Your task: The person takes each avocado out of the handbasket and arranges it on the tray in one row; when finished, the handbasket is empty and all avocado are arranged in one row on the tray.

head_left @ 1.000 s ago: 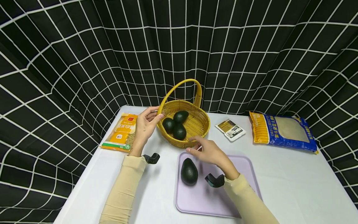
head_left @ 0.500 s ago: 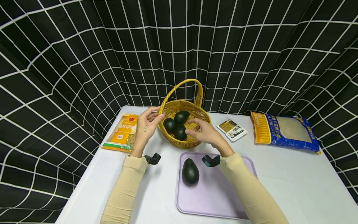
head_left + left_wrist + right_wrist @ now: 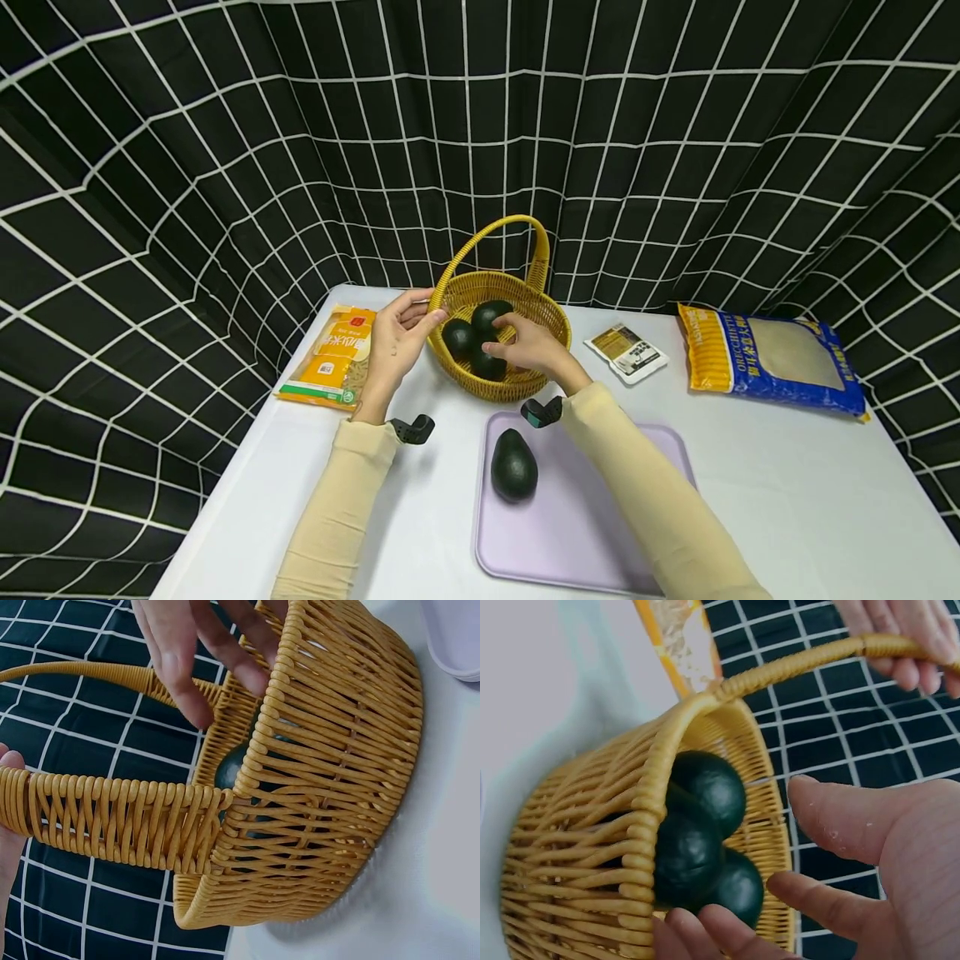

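Observation:
My left hand (image 3: 397, 346) holds the handle (image 3: 112, 817) of a yellow woven basket (image 3: 561, 333) near its left base. Inside the basket, toward the left, three dark green avocados (image 3: 686, 855) lie together. My right hand (image 3: 534, 346) reaches over the basket's front right rim, thumb and fingers spread apart above the avocados. Whether its fingertips touch one, I cannot tell. Part of the avocado group is hidden behind those fingers in the head view. One more avocado (image 3: 514, 467) lies on a pale purple tray (image 3: 562, 550) in front of the basket.
An orange food packet (image 3: 326, 358) lies left of the basket, partly behind my left hand. On the right are a small brown and white sachet (image 3: 626, 352) and a large blue and yellow pasta bag (image 3: 776, 358). A black gridded curtain (image 3: 480, 150) hangs behind the white table.
My right hand has moved from over the tray's back edge, up and into the basket above the avocados. My left hand stays on the handle. The view has shifted slightly.

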Demonstrator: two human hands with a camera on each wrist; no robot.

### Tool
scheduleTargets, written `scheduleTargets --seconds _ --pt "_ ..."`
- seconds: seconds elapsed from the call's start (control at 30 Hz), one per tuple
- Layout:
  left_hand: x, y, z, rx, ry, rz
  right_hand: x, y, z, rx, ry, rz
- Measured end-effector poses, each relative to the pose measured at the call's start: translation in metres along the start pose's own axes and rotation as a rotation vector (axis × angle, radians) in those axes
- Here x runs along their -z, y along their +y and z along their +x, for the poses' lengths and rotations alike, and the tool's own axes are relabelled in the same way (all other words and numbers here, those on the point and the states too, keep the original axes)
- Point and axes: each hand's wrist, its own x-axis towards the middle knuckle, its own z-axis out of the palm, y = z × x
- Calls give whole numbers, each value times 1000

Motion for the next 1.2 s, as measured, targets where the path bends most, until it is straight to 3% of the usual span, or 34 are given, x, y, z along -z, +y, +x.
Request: scheduleTargets --seconds 0.37,0.7,1.2 --pt "0 0 1 -8 -3 4 -15 14 22 11 8 -107" --pt "1 2 -1 5 -1 -4 -27 10 27 -44 41 -104" --pt "1 0 0 13 -1 -9 -31 12 29 -53 51 -44"
